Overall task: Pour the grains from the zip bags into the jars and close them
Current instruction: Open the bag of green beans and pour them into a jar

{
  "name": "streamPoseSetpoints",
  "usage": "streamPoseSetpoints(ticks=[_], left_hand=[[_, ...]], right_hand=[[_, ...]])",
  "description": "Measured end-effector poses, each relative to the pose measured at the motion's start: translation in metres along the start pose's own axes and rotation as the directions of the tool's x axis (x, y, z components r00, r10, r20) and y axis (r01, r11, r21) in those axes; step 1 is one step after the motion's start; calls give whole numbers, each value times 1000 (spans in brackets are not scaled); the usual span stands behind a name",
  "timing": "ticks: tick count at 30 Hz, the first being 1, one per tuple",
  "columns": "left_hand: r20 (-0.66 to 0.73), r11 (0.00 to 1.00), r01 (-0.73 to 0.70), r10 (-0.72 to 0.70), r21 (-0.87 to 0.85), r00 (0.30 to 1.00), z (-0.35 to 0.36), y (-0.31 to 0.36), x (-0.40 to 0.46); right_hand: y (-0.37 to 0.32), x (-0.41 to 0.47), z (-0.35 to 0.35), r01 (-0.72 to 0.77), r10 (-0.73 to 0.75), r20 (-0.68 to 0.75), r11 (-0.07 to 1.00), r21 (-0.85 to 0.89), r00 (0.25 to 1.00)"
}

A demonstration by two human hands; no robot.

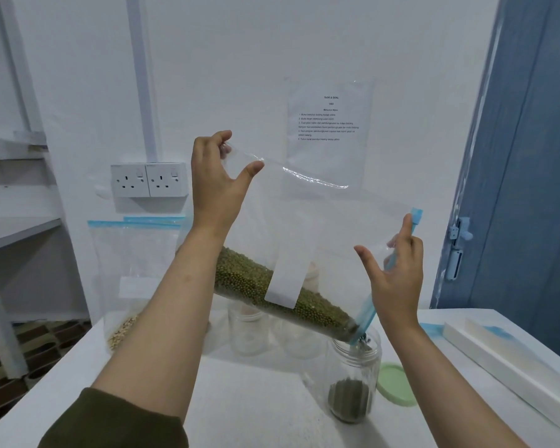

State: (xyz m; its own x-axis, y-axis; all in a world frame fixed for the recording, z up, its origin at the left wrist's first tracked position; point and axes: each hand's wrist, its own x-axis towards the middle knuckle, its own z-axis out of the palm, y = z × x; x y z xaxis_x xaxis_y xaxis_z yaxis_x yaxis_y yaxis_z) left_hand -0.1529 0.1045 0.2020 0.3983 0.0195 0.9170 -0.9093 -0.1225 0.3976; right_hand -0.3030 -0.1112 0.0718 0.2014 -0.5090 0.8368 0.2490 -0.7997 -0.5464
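At the far left a white shelf unit (20, 227) is cut off by the frame edge, and what sits on its upper shelf is too blurred to name. Beside it a second zip bag (133, 253) leans upright against the wall; its lower right is hidden behind the left forearm, and only a patch of pale grain shows at its bottom. A double wall socket (148, 180) sits above it.

Behind the tilted zip bag (320, 227) stand two empty clear jars (248, 328), seen only dimly through the plastic and partly covered by the green grains (240, 276) and the bag's white label strip. A printed sheet (328, 124) on the wall carries small text that cannot be read.

The left hand (215, 182) is raised high, pinching the bag's closed bottom corner between thumb and fingers, so the bag slopes down to the right. The grains lie along the bag's lower edge and spill from its blue zip mouth into the open jar (353, 373) on the tabletop (240, 399); that jar holds a shallow layer at its bottom. The falling grains at the mouth are blurred.

The right hand (396, 270) holds the zip edge, fingers behind the blue strip and thumb spread out in front. A green lid (396, 384) lies flat just right of the jar, partly hidden by the right forearm. A long white box (505, 354) lies along the tabletop's right side, cut off by the frame, near a blue door (530, 156).
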Motion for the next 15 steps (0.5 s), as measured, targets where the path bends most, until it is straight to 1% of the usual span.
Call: streamPoseSetpoints(ticks=[15], left_hand=[[8, 1000, 4, -4, 8, 1000, 1, 0, -2]], right_hand=[[3, 0, 0, 8, -8, 1, 1000, -16, 1000]])
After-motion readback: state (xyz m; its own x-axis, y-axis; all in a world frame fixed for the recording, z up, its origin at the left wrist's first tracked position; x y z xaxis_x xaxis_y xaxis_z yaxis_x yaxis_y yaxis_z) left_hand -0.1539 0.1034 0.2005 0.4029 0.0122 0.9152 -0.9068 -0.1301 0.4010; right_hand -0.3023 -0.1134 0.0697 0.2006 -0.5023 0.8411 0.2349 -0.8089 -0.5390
